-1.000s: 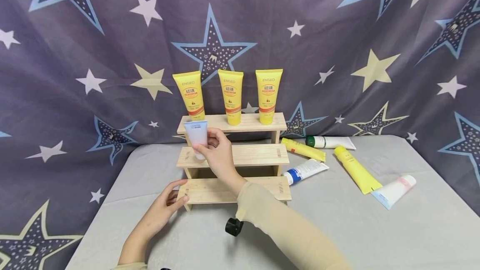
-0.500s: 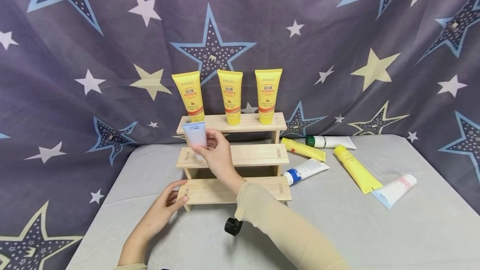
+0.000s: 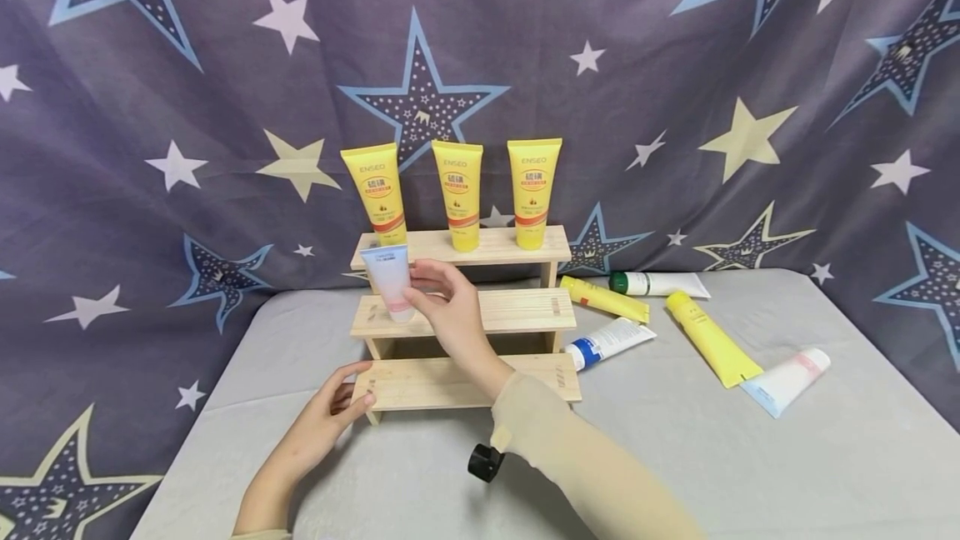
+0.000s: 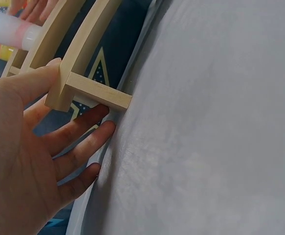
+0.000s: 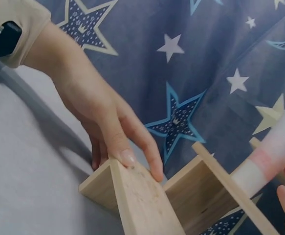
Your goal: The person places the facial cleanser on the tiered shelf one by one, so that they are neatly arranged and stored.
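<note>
A small tube, pale blue fading to pink with a white cap, stands cap-down at the left of the middle step of a three-tier wooden display stand. My right hand is just right of it, fingers loosened, the thumb tip at the tube's edge; whether it still touches cannot be told. My left hand holds the left end of the lowest step, thumb on top, as the left wrist view shows; the other fingers extend below. Yellow tubes stand cap-down along the top step.
Right of the stand lie a yellow tube, a green-capped white tube, a blue-capped white tube, another yellow tube and a pink-and-blue tube. A starry curtain hangs behind the grey-covered table.
The right hand's thumb and fingers have drawn off the front of the tube to the right, leaving it standing on the middle step. The left hand stays on the stand.
</note>
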`<state>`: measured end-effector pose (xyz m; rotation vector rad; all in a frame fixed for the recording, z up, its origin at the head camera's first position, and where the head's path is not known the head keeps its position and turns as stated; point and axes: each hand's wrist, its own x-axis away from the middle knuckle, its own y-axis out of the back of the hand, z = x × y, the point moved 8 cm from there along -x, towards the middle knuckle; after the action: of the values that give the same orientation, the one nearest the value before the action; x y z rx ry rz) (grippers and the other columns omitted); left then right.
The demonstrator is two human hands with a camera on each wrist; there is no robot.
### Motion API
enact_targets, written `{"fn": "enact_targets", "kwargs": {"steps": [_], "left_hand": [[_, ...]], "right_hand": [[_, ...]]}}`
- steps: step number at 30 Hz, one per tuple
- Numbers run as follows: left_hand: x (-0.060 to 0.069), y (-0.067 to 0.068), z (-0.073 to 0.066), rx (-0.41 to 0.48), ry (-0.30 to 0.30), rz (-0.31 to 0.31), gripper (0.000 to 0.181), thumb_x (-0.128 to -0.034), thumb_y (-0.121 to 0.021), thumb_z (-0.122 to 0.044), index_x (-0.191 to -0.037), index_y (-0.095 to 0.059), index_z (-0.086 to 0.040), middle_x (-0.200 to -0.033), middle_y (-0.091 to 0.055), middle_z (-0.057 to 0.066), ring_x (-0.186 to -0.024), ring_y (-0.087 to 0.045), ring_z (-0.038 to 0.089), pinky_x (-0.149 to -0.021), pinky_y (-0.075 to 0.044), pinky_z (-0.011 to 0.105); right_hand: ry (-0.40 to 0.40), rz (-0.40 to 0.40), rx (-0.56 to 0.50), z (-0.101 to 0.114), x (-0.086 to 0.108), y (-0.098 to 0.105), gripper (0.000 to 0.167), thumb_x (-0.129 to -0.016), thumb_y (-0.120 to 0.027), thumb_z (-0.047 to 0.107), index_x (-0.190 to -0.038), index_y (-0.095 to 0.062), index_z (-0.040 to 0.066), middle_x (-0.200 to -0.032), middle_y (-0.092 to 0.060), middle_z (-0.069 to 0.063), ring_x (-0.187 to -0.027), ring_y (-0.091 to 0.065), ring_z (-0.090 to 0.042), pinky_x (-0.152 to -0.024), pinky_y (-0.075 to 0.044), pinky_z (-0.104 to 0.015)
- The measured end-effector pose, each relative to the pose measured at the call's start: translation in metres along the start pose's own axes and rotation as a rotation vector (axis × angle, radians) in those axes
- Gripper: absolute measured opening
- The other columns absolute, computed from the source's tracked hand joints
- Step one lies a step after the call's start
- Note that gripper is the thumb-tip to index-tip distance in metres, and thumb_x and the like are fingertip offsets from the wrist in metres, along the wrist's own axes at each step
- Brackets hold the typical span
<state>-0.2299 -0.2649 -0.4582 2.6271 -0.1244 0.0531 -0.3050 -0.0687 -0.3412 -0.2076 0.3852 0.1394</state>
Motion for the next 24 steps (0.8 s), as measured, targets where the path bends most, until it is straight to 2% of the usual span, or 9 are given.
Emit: {"fn": "enact_targets", "kwargs": {"steps": [4,8,15,20,24], "left_hand": [[0.0,0.0,-0.001,0.0,-0.002,0.001,0.054,-0.0984,-0.062,-0.035,-0.147,-0.042,-0.02,-0.129,-0.06,0.02,-0.119,-0.057,0.033,-0.1,-0.041,0.053],[0.0,-0.001,-0.001,-0.003,-0.005,0.001,0.054,-0.0986,-0.062,-0.035,-0.147,-0.042,-0.021,-0.129,-0.061,0.019,-0.118,-0.057,0.032,-0.1,-0.041,0.053],[0.0,0.0,0.0,-0.009,0.006,0.003,0.056,-0.0984,-0.062,-0.037,-0.148,-0.041,-0.02,-0.129,-0.061,0.019,-0.118,-0.057,0.033,-0.099,-0.042,0.054],[0.0,0.001,0.001,-0.009,0.007,0.004,0.056,-0.0983,-0.062,-0.037,-0.148,-0.041,-0.02,-0.129,-0.06,0.019,-0.118,-0.057,0.033,-0.099,-0.042,0.054],[0.0,0.0,0.001,-0.005,0.008,0.006,0.056,-0.0984,-0.062,-0.036,-0.147,-0.041,-0.02,-0.128,-0.061,0.019,-0.118,-0.057,0.032,-0.099,-0.042,0.053]], "right_hand": [[-0.001,-0.016,-0.008,0.007,0.006,0.012,0.031,-0.094,-0.069,0.007,-0.122,-0.063,-0.003,-0.115,-0.067,-0.018,-0.106,-0.063,-0.025,-0.093,-0.05,-0.03],[-0.005,0.0,-0.007,0.017,0.015,0.022,0.028,-0.096,-0.066,0.01,-0.121,-0.063,-0.003,-0.116,-0.067,-0.019,-0.108,-0.062,-0.024,-0.096,-0.049,-0.032],[0.008,0.038,0.0,0.031,0.034,0.034,0.027,-0.096,-0.065,0.007,-0.12,-0.062,-0.004,-0.114,-0.068,-0.018,-0.108,-0.064,-0.025,-0.096,-0.049,-0.032],[0.005,0.062,0.019,0.039,0.05,0.044,0.026,-0.096,-0.064,0.005,-0.119,-0.062,-0.006,-0.115,-0.067,-0.018,-0.11,-0.063,-0.027,-0.095,-0.05,-0.033],[0.003,0.054,0.026,0.042,0.06,0.057,0.028,-0.096,-0.064,0.005,-0.12,-0.061,-0.008,-0.115,-0.066,-0.018,-0.111,-0.061,-0.036,-0.095,-0.05,-0.033]]}}
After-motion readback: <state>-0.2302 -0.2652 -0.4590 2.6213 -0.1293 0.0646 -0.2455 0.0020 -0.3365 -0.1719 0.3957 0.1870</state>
